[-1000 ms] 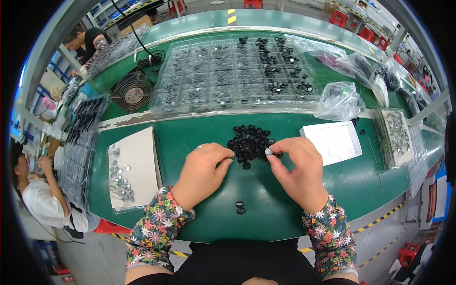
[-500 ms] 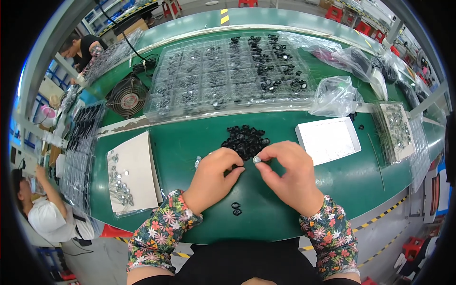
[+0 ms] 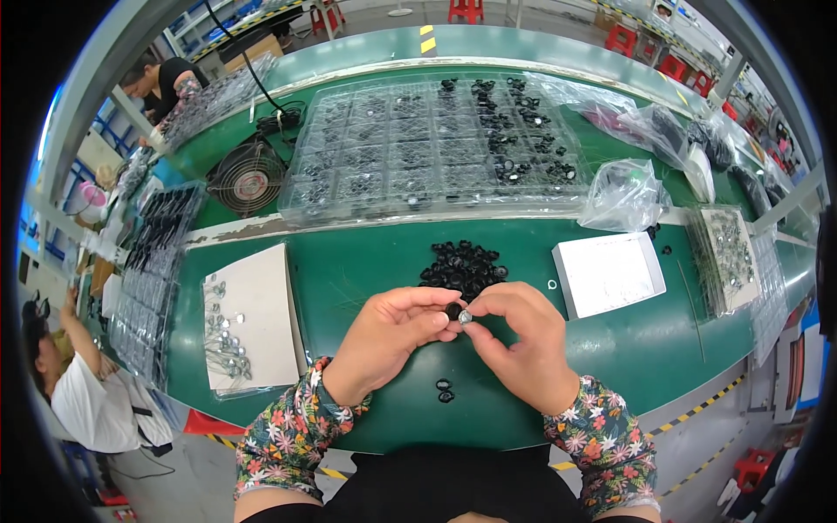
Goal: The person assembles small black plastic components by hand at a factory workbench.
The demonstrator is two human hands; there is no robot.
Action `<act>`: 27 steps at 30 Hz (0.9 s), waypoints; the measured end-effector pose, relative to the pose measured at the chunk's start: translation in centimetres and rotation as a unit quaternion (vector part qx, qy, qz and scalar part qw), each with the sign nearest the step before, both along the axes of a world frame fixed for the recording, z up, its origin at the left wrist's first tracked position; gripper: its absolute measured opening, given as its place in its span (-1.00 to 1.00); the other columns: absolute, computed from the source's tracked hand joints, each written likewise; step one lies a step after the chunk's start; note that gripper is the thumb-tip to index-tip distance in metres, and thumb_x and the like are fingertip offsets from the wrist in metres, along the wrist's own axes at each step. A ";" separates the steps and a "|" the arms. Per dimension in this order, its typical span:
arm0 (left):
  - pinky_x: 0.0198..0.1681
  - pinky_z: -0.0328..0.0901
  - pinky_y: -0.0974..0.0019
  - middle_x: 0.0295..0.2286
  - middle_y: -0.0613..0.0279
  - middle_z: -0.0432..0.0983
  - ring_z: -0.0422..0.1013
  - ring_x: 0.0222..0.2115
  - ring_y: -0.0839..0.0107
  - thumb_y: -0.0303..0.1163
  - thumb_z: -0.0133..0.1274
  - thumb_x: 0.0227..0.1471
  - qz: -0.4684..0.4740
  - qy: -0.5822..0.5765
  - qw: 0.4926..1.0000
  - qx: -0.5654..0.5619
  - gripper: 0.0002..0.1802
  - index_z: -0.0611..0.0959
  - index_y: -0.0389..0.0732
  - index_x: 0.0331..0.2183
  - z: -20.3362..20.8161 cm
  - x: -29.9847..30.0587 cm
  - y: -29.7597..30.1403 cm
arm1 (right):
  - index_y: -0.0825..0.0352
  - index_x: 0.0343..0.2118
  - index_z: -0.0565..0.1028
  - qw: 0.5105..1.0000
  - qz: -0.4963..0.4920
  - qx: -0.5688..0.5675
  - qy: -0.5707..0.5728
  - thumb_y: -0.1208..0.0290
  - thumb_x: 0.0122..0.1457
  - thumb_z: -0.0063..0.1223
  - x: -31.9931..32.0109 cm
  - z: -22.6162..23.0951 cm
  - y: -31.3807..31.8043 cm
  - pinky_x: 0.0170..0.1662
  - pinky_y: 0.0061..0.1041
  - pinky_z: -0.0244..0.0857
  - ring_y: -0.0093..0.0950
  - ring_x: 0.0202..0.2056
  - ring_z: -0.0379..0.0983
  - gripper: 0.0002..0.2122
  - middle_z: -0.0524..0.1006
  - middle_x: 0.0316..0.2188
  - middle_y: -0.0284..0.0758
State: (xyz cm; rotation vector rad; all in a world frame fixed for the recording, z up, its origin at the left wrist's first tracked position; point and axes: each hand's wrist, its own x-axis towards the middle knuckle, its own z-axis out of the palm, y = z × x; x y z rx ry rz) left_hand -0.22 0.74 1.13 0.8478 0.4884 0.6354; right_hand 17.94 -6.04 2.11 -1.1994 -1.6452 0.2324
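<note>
My left hand (image 3: 384, 336) pinches a small black ring-shaped part (image 3: 452, 310) between thumb and fingers. In my right hand (image 3: 527, 340), thumb and forefinger grip a small silvery round piece (image 3: 466, 317). The two parts are side by side at the fingertips; whether they touch I cannot tell. Just beyond my hands lies a heap of black ring-shaped parts (image 3: 464, 263), its near side partly covered by my fingers. Closer to me, two loose black parts (image 3: 445, 390) rest on the green tabletop (image 3: 375, 417).
To the left lies a pale board (image 3: 261, 301) bearing several silvery pieces. A white box (image 3: 609, 272) and a small white ring (image 3: 552, 284) are at right. Divided clear trays (image 3: 427, 144), a fan (image 3: 248, 181) and a plastic bag (image 3: 623, 193) stand beyond. Co-workers sit leftward.
My hands have come together, bringing the silvery piece beside the black part, which now shows in my left fingers. The whole view has shifted slightly.
</note>
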 end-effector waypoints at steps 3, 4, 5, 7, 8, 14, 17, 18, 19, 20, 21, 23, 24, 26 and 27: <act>-0.17 0.41 0.40 -0.23 0.15 0.54 0.48 -0.28 0.44 -0.60 0.05 0.08 -0.001 -0.013 1.000 0.017 -0.73 0.56 -0.34 -0.12 -0.5 0.0 0.1 | 0.33 -0.38 0.49 1.000 -0.010 0.010 -0.006 0.64 -0.20 0.25 -0.1 0.1 0.0 -0.30 -0.40 0.37 -0.30 -0.34 0.48 -0.74 0.52 -0.38 -0.29; -0.17 0.41 0.40 -0.23 0.15 0.54 0.48 -0.28 0.44 -0.60 0.05 0.08 -0.002 -0.014 1.000 0.017 -0.73 0.56 -0.34 -0.12 -0.6 0.1 0.1 | 0.33 -0.38 0.49 1.000 -0.012 0.013 -0.007 0.64 -0.20 0.25 -0.1 0.0 0.0 -0.31 -0.40 0.37 -0.30 -0.35 0.48 -0.75 0.52 -0.39 -0.30; -0.17 0.41 0.39 -0.24 0.16 0.54 0.48 -0.28 0.45 -0.60 0.05 0.07 0.003 -0.014 1.000 0.020 -0.73 0.56 -0.34 -0.12 -0.6 0.2 0.0 | 0.33 -0.38 0.49 1.000 -0.013 0.016 -0.008 0.64 -0.20 0.25 -0.1 0.1 0.0 -0.32 -0.40 0.37 -0.30 -0.36 0.48 -0.75 0.52 -0.39 -0.30; -0.18 0.41 0.39 -0.25 0.16 0.54 0.48 -0.29 0.46 -0.60 0.06 0.06 0.008 -0.014 1.000 0.024 -0.72 0.56 -0.34 -0.13 -0.6 0.3 -0.1 | 0.33 -0.38 0.49 1.000 -0.012 0.019 -0.010 0.64 -0.19 0.26 -0.1 0.1 0.0 -0.33 -0.40 0.36 -0.31 -0.36 0.48 -0.75 0.52 -0.39 -0.30; -0.18 0.41 0.39 -0.25 0.16 0.54 0.48 -0.29 0.46 -0.60 0.06 0.06 0.008 -0.016 0.999 0.027 -0.73 0.57 -0.33 -0.13 -0.7 0.3 -0.1 | 0.33 -0.39 0.49 1.000 -0.012 0.021 -0.012 0.64 -0.19 0.26 -0.1 0.1 0.0 -0.34 -0.40 0.36 -0.31 -0.37 0.48 -0.75 0.52 -0.39 -0.31; -0.18 0.40 0.41 -0.24 0.15 0.55 0.48 -0.30 0.48 -0.60 0.07 0.05 0.010 0.000 0.999 0.050 -0.75 0.59 -0.33 -0.16 -0.7 0.3 -0.2 | 0.33 -0.39 0.49 0.999 -0.014 0.025 -0.014 0.63 -0.18 0.25 0.0 0.1 -0.1 -0.35 -0.40 0.35 -0.31 -0.38 0.47 -0.76 0.52 -0.41 -0.31; -0.17 0.40 0.42 -0.24 0.16 0.56 0.48 -0.31 0.49 -0.60 0.08 0.05 0.011 0.009 0.998 0.066 -0.76 0.60 -0.33 -0.17 -0.8 0.4 -0.2 | 0.32 -0.39 0.49 0.999 -0.016 0.028 -0.024 0.63 -0.18 0.25 0.0 0.1 -0.2 -0.36 -0.40 0.34 -0.32 -0.39 0.47 -0.77 0.52 -0.41 -0.31; -0.16 0.40 0.43 -0.25 0.17 0.57 0.48 -0.30 0.49 -0.60 0.08 0.05 0.014 0.015 0.997 0.070 -0.76 0.60 -0.33 -0.17 -0.8 0.4 -0.2 | 0.32 -0.39 0.49 0.999 -0.016 0.028 -0.024 0.63 -0.18 0.25 -0.1 0.1 -0.2 -0.36 -0.40 0.34 -0.32 -0.39 0.47 -0.77 0.52 -0.41 -0.31; -0.16 0.40 0.43 -0.25 0.17 0.57 0.48 -0.30 0.49 -0.60 0.08 0.05 0.015 0.015 0.997 0.071 -0.76 0.60 -0.33 -0.17 -0.8 0.4 -0.2 | 0.32 -0.39 0.49 0.999 -0.017 0.032 -0.029 0.63 -0.18 0.25 -0.1 0.1 -0.2 -0.36 -0.40 0.33 -0.32 -0.40 0.46 -0.77 0.52 -0.41 -0.31; -0.15 0.39 0.43 -0.25 0.17 0.56 0.48 -0.29 0.49 -0.61 0.07 0.04 0.014 0.013 0.997 0.076 -0.75 0.60 -0.33 -0.17 -0.8 0.4 -0.2 | 0.32 -0.40 0.49 0.999 -0.019 0.037 -0.034 0.63 -0.18 0.25 -0.2 0.2 -0.2 -0.37 -0.41 0.33 -0.32 -0.40 0.46 -0.77 0.52 -0.41 -0.31; -0.14 0.39 0.44 -0.24 0.18 0.56 0.49 -0.28 0.49 -0.62 0.07 0.04 0.013 0.011 0.997 0.082 -0.75 0.61 -0.34 -0.17 -0.8 0.4 -0.2 | 0.32 -0.40 0.49 0.999 -0.018 0.037 -0.035 0.63 -0.18 0.25 -0.2 0.2 -0.2 -0.37 -0.41 0.33 -0.32 -0.40 0.46 -0.77 0.52 -0.41 -0.31; -0.13 0.39 0.44 -0.25 0.18 0.56 0.49 -0.27 0.49 -0.62 0.07 0.04 0.014 0.010 0.996 0.082 -0.75 0.60 -0.34 -0.17 -0.8 0.4 -0.2 | 0.33 -0.40 0.49 0.998 -0.020 0.040 -0.042 0.63 -0.18 0.24 -0.2 0.2 -0.1 -0.37 -0.41 0.33 -0.32 -0.40 0.46 -0.78 0.52 -0.42 -0.31; -0.12 0.39 0.45 -0.25 0.18 0.56 0.49 -0.27 0.49 -0.63 0.07 0.04 0.015 0.010 0.996 0.082 -0.75 0.60 -0.34 -0.17 -0.8 0.4 -0.2 | 0.33 -0.40 0.49 0.998 -0.020 0.040 -0.043 0.63 -0.18 0.24 -0.2 0.2 -0.1 -0.37 -0.41 0.33 -0.32 -0.40 0.46 -0.78 0.52 -0.42 -0.31; -0.13 0.40 0.45 -0.25 0.18 0.56 0.49 -0.27 0.50 -0.64 0.07 0.03 0.017 0.007 0.996 0.088 -0.74 0.60 -0.34 -0.17 -0.9 0.5 -0.3 | 0.34 -0.41 0.50 0.998 -0.023 0.045 -0.049 0.63 -0.18 0.24 -0.2 0.2 -0.1 -0.37 -0.40 0.33 -0.32 -0.41 0.46 -0.78 0.51 -0.42 -0.31; -0.13 0.40 0.45 -0.25 0.18 0.56 0.49 -0.28 0.50 -0.65 0.07 0.03 0.019 0.004 0.995 0.094 -0.74 0.60 -0.35 -0.17 -0.8 0.5 -0.3 | 0.34 -0.41 0.50 0.997 -0.023 0.047 -0.049 0.63 -0.18 0.24 -0.2 0.4 -0.2 -0.37 -0.40 0.33 -0.32 -0.41 0.46 -0.78 0.51 -0.42 -0.31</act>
